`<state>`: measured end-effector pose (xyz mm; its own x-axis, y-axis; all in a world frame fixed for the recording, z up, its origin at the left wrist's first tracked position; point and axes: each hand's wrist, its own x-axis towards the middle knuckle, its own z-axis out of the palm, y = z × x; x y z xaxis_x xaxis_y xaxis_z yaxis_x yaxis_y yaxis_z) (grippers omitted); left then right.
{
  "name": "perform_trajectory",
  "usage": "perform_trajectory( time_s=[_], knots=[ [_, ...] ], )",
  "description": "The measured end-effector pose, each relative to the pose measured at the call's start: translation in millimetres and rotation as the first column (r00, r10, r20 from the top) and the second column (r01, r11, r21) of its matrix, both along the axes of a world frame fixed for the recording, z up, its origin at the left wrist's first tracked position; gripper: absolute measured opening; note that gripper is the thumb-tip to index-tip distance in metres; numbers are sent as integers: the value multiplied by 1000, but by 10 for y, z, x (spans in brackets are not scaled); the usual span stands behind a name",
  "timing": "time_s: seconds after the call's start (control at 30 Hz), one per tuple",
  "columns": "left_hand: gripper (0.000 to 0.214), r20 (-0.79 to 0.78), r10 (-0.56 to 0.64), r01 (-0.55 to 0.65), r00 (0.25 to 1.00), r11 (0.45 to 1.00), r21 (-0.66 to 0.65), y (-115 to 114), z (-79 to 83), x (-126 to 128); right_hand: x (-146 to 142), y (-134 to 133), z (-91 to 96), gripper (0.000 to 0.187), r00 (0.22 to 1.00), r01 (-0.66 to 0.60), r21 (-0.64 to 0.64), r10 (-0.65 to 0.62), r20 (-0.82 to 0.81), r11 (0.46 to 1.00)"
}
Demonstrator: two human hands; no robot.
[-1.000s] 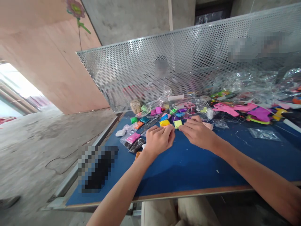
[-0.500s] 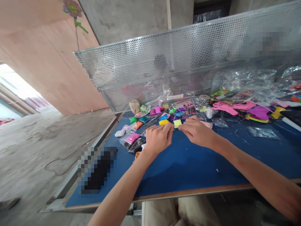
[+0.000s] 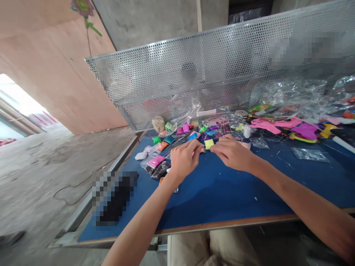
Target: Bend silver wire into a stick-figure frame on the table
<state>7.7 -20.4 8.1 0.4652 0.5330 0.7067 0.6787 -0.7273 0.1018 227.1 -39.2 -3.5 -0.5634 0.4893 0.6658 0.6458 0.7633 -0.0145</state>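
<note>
My left hand (image 3: pixel 184 157) is closed in a pinch above the blue tabletop, its fingertips turned in and mostly hidden. A small pinkish-green bit shows beside those fingertips; whether they hold it I cannot tell. My right hand (image 3: pixel 234 153) is also closed, fingers pressed together and pointing left. What it pinches, if anything, is too small to make out. Between the two hands sits a lime-yellow packet (image 3: pixel 209 144) that looks like soft modelling clay. Just beyond my left hand is a blue packet (image 3: pixel 193 136).
Colourful packets, such as a pink one (image 3: pixel 156 161), lie to the left. Pink cut-out shapes (image 3: pixel 264 125) and clear plastic bags (image 3: pixel 294 92) pile up at the right. A perforated metal panel (image 3: pixel 166 66) stands behind the blue table (image 3: pixel 210 199). A blurred dark object (image 3: pixel 118 199) lies front left.
My left hand has shifted slightly left and turned, covering the yellow packet behind it. The small pinkish-green bit now shows by its fingertips. My right hand has barely moved.
</note>
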Motion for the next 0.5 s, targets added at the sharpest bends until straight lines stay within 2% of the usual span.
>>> perform_trajectory(
  time_s=[0.1,0.2,0.3,0.4,0.5],
  knots=[
    [15,35,51,-51,998,999,-14,14,-3,-14,-9,10,-15,24,997,-34,-54,30,-65,998],
    [15,21,58,-59,998,998,26,36,-9,-32,-18,14,-33,21,992,-45,-91,34,-119,995],
    [15,-28,40,-37,999,994,105,58,-17,-35,-33,21,-58,21,991,-18,-111,3,-131,994],
    [14,-83,73,-57,994,982,180,71,-25,-19,-66,29,-91,23,991,24,-116,-39,-128,993],
    [18,-156,80,-47,985,978,205,81,-42,-5,-105,26,-123,24,989,57,-109,-71,-130,992]
  ],
)
